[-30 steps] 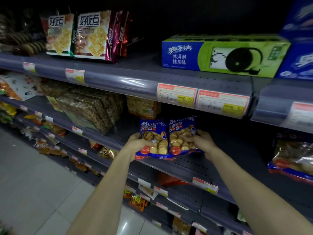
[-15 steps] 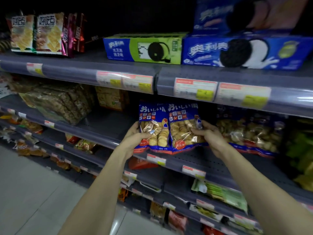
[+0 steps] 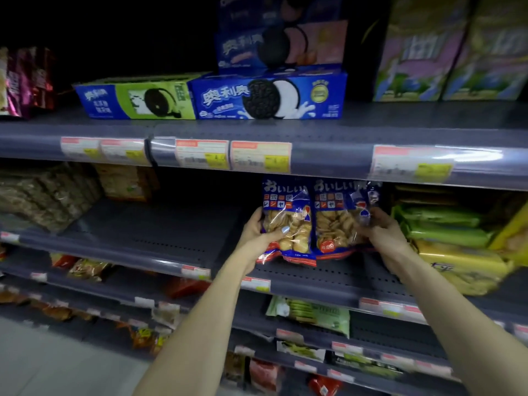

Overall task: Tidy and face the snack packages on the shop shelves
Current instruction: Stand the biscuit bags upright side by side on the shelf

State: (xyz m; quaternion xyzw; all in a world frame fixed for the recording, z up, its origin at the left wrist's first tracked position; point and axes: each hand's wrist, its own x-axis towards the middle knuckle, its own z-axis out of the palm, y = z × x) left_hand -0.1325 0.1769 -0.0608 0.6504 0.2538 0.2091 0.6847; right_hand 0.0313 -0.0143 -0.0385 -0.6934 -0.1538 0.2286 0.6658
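Observation:
Two blue biscuit bags stand side by side, upright, on the grey middle shelf (image 3: pixel 328 278). My left hand (image 3: pixel 257 232) grips the left biscuit bag (image 3: pixel 288 221) at its left edge, thumb across the clear front. My right hand (image 3: pixel 380 232) holds the right biscuit bag (image 3: pixel 337 218) at its right edge, fingers curled on its front. Both bags face outward, their bottoms at the shelf surface.
Green and yellow packs (image 3: pixel 445 232) lie right of my right hand. Brown snack bags (image 3: pixel 48 195) fill the shelf's left end, with bare shelf (image 3: pixel 160 224) between. Cookie boxes (image 3: pixel 268 95) sit on the shelf above. Lower shelves hold more packets.
Both hands carried the two bags to the right along the middle shelf and stood them more upright. My view swung right, bringing the green and yellow packs into sight.

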